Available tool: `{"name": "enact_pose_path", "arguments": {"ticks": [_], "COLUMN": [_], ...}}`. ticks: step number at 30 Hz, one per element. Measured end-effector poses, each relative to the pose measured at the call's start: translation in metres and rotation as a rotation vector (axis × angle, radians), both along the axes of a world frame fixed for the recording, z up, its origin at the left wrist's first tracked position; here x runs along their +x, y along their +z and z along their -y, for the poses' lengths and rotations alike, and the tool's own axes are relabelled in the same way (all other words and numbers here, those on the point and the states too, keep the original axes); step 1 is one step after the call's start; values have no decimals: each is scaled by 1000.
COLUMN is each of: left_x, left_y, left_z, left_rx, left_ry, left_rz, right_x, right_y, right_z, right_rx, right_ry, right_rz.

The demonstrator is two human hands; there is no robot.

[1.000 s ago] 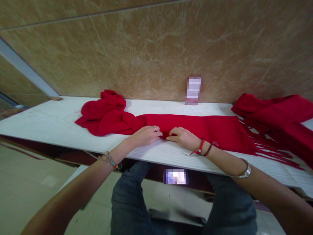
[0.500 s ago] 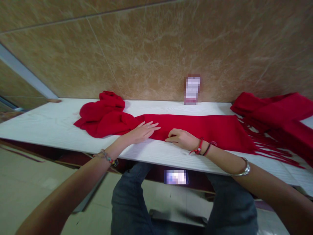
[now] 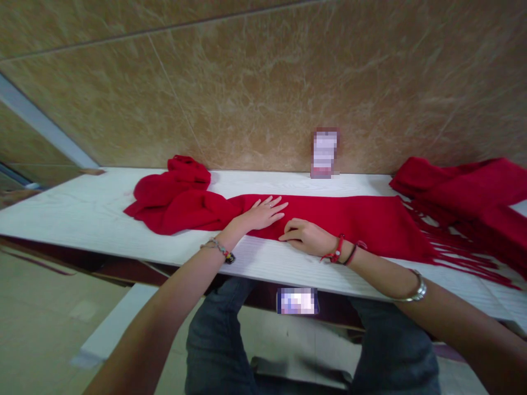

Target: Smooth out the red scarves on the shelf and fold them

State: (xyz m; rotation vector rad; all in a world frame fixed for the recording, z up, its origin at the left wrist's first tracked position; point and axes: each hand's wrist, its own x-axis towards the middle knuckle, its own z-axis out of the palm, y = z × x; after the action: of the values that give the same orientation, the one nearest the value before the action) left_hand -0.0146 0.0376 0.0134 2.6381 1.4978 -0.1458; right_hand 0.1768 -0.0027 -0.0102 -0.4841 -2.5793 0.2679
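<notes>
A red scarf (image 3: pixel 362 219) lies lengthwise, its right part flat with a fringed end and its left part bunched in a heap. My left hand (image 3: pixel 263 212) rests palm down on the flat part, fingers spread; a ring and a beaded bracelet show. At the scarf's near edge, my right hand (image 3: pixel 310 237) is closed, thumb and fingers curled together on the cloth. The fingertips of that hand are partly hidden. Red and dark cords and a silver bangle circle the right wrist and forearm.
The scarf lies on a narrow white wooden table (image 3: pixel 82 208) against a brown marbled wall (image 3: pixel 263 93). More red fringed cloth (image 3: pixel 457 181) is heaped at the right. A blurred card or box (image 3: pixel 324 151) stands by the wall. Below the front edge, a phone (image 3: pixel 297 301) shows a lit, blurred screen.
My left hand has slid right along the scarf, closer to my right hand. My right hand has stayed in about the same place.
</notes>
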Motion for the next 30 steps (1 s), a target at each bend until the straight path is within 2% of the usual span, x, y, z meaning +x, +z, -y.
{"name": "enact_pose_path", "arguments": {"ticks": [6, 8, 10, 12, 14, 16, 18, 20, 25, 30], "left_x": [-12, -13, -11, -9, -6, -4, -3, -3, 0, 5], "left_y": [-12, -12, -12, -11, -12, -14, -16, -16, -13, -9], "left_z": [-8, -7, -6, -6, -6, -6, -7, -6, -1, 3], "left_rx": [162, 229, 296, 302, 240, 165, 119, 89, 52, 54], "left_ry": [158, 176, 105, -37, -179, -254, -263, -245, -165, -140], "left_rz": [60, 77, 114, 152, 176, 185, 180, 155, 103, 97], "right_x": [-1, 0, 1, 4, 8, 14, 19, 23, 27, 28], "right_y": [1, 3, 6, 11, 15, 16, 13, 7, 1, 7], "right_z": [0, 0, 1, -1, -3, -7, -11, -12, -11, -13], "right_rx": [-5, -12, -22, -26, -5, 30, 43, 22, -37, -21], "right_ry": [0, 14, 31, 2, -116, -299, -480, -597, -648, -814], "right_rz": [10, -2, -13, -30, -43, -15, 81, 214, 410, 306]}}
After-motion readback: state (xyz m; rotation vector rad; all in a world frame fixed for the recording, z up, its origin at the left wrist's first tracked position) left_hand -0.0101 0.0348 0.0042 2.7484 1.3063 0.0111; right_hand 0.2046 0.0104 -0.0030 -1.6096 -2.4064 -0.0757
